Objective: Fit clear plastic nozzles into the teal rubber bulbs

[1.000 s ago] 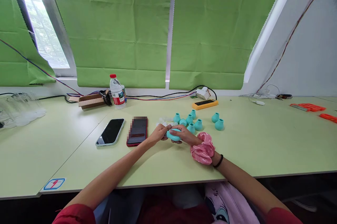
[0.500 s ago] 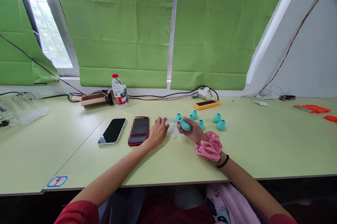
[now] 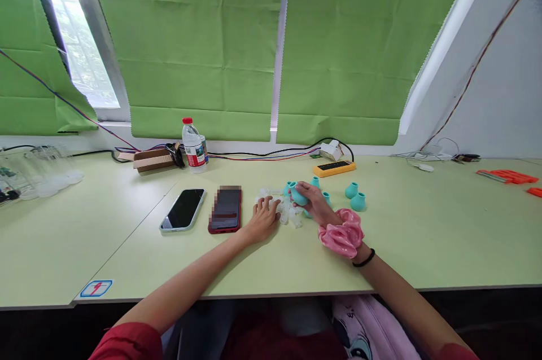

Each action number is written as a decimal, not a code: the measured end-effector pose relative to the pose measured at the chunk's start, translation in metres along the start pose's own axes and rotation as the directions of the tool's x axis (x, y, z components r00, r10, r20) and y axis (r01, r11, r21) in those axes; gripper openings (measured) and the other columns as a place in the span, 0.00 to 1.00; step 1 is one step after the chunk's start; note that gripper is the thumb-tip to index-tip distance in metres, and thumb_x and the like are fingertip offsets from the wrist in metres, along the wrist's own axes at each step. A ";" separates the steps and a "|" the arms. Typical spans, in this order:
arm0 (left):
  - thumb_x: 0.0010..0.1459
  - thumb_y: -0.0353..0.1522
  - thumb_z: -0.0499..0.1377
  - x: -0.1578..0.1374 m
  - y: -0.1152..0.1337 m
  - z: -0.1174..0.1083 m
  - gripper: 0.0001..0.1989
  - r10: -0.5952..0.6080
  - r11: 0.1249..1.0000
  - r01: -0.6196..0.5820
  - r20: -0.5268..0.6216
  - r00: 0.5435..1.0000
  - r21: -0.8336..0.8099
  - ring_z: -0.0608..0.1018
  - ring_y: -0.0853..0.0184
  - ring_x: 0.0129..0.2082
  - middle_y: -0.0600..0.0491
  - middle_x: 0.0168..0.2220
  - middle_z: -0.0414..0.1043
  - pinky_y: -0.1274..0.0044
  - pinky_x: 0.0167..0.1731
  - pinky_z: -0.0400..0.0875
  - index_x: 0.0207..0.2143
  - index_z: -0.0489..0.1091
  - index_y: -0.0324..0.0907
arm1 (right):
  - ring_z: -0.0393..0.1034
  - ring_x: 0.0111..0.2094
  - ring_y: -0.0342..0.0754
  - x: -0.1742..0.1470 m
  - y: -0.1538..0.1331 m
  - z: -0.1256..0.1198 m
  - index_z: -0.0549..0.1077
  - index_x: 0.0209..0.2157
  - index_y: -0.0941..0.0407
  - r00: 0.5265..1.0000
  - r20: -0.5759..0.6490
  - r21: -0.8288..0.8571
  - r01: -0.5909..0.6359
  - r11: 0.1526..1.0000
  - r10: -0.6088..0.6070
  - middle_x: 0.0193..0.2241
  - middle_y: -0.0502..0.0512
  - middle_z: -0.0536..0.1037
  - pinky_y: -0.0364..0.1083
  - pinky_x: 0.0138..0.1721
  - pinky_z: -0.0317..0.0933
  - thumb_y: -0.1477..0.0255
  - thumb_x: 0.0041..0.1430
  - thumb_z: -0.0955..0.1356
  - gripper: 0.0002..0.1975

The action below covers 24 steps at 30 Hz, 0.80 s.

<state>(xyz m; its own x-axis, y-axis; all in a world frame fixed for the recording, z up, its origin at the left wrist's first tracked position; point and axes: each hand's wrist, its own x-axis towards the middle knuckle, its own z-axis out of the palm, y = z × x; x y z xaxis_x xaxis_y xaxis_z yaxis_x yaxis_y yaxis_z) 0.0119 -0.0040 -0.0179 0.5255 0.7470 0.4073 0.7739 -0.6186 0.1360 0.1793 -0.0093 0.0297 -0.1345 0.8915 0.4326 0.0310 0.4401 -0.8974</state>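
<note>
Had turquoise pear-shaped, prob. rubber bulb (image 3: pixel 299 196) clamped in R hand (image 3: pixel 317 205), by right edge of translucent, prob. plastic pcs (image 3: pixel 285 213); had L hand (image 3: pixel 262 223) over left side, couldn't tell if pinching any; might've scattered some w/ hasty sweep

Wide lane over tabletop (image 3: pixel 427 230) right of teal pieces (image 3: pixel 358 202); leftward, red-edged phone (image 3: pixel 226 212) obstructs (lying flat).

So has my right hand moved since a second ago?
Yes: judged against the yellow power strip, your right hand has moved closer to it, forward and slightly right.
</note>
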 end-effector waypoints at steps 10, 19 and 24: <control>0.54 0.48 0.39 -0.003 0.016 -0.006 0.30 -0.051 0.999 0.051 -0.018 0.999 0.005 0.46 0.49 0.55 0.43 0.56 0.43 0.51 0.47 0.37 0.56 0.39 0.47 | 0.64 0.35 0.51 0.032 -0.017 -0.113 0.69 0.30 0.59 0.883 -0.077 -0.857 0.179 0.484 -0.462 0.31 0.58 0.70 0.50 0.38 0.58 0.65 0.42 0.67 0.13; 0.55 0.45 0.40 -0.007 0.019 0.003 0.24 0.039 0.994 -0.042 0.034 0.999 0.104 0.49 0.48 0.54 0.47 0.57 0.42 0.49 0.46 0.37 0.54 0.47 0.53 | 0.65 0.30 0.47 0.050 0.021 -0.146 0.71 0.28 0.62 0.966 -0.240 -0.947 -0.210 0.243 -0.099 0.28 0.57 0.73 0.44 0.34 0.57 0.67 0.43 0.64 0.12; 0.56 0.36 0.43 -0.006 0.013 0.000 0.20 0.046 0.988 -0.049 0.025 0.999 0.146 0.51 0.49 0.54 0.49 0.57 0.44 0.49 0.46 0.41 0.52 0.50 0.53 | 0.66 0.30 0.47 0.050 0.035 -0.133 0.70 0.26 0.62 0.951 -0.290 -0.930 -0.307 0.203 0.108 0.26 0.58 0.72 0.42 0.30 0.57 0.70 0.42 0.64 0.10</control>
<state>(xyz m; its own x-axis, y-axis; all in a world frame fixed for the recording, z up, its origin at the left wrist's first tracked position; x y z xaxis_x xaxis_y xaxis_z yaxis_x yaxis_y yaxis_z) 0.0192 -0.0167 -0.0188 0.5689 0.7238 0.3904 0.7905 -0.6122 -0.0170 0.3057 0.0650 0.0317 0.1626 0.9263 0.3399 0.9686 -0.0840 -0.2342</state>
